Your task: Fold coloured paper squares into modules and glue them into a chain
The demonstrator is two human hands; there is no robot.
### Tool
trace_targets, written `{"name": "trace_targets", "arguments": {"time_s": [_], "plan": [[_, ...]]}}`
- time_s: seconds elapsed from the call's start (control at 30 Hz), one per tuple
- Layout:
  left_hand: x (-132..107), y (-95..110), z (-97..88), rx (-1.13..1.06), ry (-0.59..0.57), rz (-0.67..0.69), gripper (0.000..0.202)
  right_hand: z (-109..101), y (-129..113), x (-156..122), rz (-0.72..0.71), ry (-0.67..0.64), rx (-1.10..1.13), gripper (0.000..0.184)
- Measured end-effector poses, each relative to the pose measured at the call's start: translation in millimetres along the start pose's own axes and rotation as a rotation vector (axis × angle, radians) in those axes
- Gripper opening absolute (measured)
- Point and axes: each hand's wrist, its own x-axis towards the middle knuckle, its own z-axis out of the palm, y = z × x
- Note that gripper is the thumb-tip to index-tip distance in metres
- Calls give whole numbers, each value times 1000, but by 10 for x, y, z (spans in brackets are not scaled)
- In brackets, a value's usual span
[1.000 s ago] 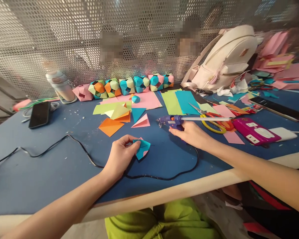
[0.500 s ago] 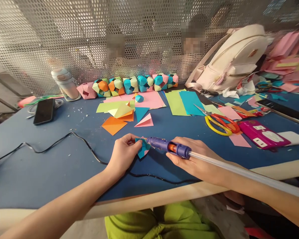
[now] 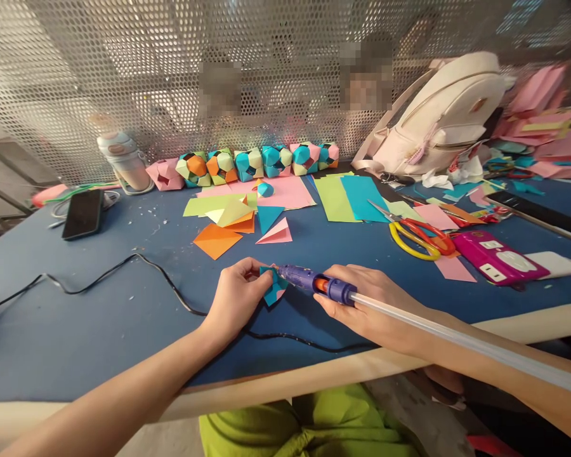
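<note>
Between thumb and fingers, my left hand (image 3: 240, 293) pinches a folded blue paper piece (image 3: 273, 292) that has a bit of pink on it. My right hand (image 3: 361, 298) is wrapped round a purple hot glue gun (image 3: 304, 279), whose nozzle points left and meets the upper edge of the paper. Out of the gun's back runs a long clear glue stick (image 3: 409, 312), over my right forearm. Just beyond lie folded paper pieces: an orange one (image 3: 217, 240), a pink one (image 3: 276, 232) and a blue one (image 3: 269, 218).
Several folded paper balls (image 3: 250, 164) line the mesh panel. A black cord (image 3: 166, 277) crosses the blue table (image 3: 76, 336). Scissors (image 3: 413, 241), a magenta device (image 3: 497, 257) and a backpack (image 3: 445, 120) stand at right; a phone (image 3: 83, 214) and bottle (image 3: 124, 162) at left.
The glue gun and my right hand have shifted slightly left, while the blue paper has tilted a little in my left hand. Otherwise the table looks the same.
</note>
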Motion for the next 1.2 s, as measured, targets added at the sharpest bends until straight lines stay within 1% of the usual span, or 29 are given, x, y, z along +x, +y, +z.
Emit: {"name": "trace_targets", "arguments": {"time_s": [0.1, 0.23, 0.37, 0.53, 1.07, 1.2], "plan": [[1, -8, -6, 13, -2, 14, 14, 0, -2, -3, 10, -9, 0, 7], [-9, 10, -8, 94, -4, 40, 14, -3, -19, -3, -17, 1, -4, 8], [-19, 31, -8, 136, 17, 56, 15, -4, -29, -2, 6, -15, -21, 7], [-32, 55, -2, 190, 14, 60, 15, -9, -47, 0, 4, -20, -5, 7], [-21, 36, -8, 215, 13, 76, 16, -12, -51, 2, -2, -1, -19, 7], [-20, 35, -9, 200, 22, 78, 16, -9, -35, 0, 2, 17, -52, 6]]}}
